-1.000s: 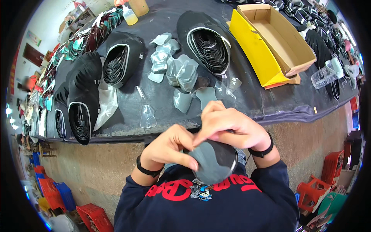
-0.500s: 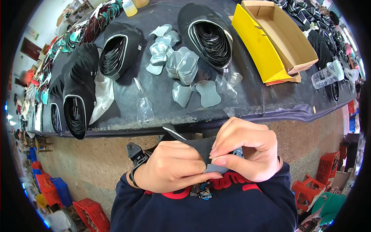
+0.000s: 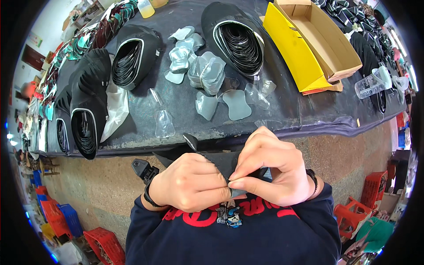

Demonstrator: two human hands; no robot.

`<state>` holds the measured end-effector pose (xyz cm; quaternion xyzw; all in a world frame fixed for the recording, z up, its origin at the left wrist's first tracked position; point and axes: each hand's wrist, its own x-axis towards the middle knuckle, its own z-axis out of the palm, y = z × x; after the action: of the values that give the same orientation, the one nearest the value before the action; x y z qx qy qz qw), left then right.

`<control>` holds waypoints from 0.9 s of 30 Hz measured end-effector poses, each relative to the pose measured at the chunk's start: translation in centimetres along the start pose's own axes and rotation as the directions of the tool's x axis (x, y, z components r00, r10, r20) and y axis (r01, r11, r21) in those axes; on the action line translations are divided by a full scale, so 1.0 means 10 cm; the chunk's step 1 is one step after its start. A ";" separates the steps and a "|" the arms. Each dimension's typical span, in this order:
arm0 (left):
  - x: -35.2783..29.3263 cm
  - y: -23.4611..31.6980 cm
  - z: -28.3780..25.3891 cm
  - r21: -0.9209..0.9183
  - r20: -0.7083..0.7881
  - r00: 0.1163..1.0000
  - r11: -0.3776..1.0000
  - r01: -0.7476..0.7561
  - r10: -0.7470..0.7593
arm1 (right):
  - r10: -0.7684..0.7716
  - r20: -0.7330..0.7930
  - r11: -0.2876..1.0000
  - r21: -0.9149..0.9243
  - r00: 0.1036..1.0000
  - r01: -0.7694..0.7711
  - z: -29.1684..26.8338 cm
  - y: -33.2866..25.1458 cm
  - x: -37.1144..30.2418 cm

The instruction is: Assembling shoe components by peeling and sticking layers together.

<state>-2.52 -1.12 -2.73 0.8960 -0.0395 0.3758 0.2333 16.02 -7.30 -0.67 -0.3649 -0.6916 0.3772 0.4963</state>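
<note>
In front of my chest I hold a black shoe upper (image 3: pixel 224 162), a soft piece with a pale strip along one edge, its flap sticking up toward the table. My left hand (image 3: pixel 190 183) is closed round its left side. The thumb and forefinger of my right hand (image 3: pixel 271 170) pinch its edge close to the left fingertips. A grey underside shows just below the pinch; the rest is hidden behind my hands. Beyond them on the table lie a stack of clear plastic shaped pieces (image 3: pixel 206 73), a loose grey one (image 3: pixel 237 105) and nested black uppers (image 3: pixel 238 44).
The dark-covered table (image 3: pixel 282 112) has its front edge just past my hands. On it stand a yellow cardboard box (image 3: pixel 296 51), more nested uppers (image 3: pixel 129 62), a clear plastic cup (image 3: pixel 371 86) and a bottle (image 3: pixel 146 9). Red crates (image 3: pixel 104 245) and a red stool (image 3: pixel 351 216) are on the floor.
Both hands have shifted slightly left with the upper, and my right hand has risen a little. More of the upper's black cloth shows above my left hand.
</note>
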 end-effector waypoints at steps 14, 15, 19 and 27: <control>-0.16 -0.08 0.01 -0.160 -0.154 0.970 0.974 0.162 -0.186 | 0.063 0.193 0.994 0.073 0.979 -0.078 -0.20 0.07 0.09; -0.16 -0.08 0.01 -0.161 -0.151 0.972 0.974 0.158 -0.183 | 0.061 0.188 0.994 0.072 0.980 -0.076 -0.20 0.07 0.08; -0.20 0.02 0.08 -0.615 -0.028 0.718 0.578 0.536 -0.695 | 0.061 0.087 0.998 -0.035 0.994 -0.059 -0.12 0.08 0.08; -0.20 0.05 0.13 -0.894 0.016 0.614 0.264 0.362 -0.789 | 0.382 0.112 0.822 0.412 0.917 -0.393 -0.11 0.11 0.10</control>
<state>-3.24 -2.34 -4.69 0.5029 0.1820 0.3809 0.7542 16.98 -5.74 -0.94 -0.3756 -0.5098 0.6163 0.4682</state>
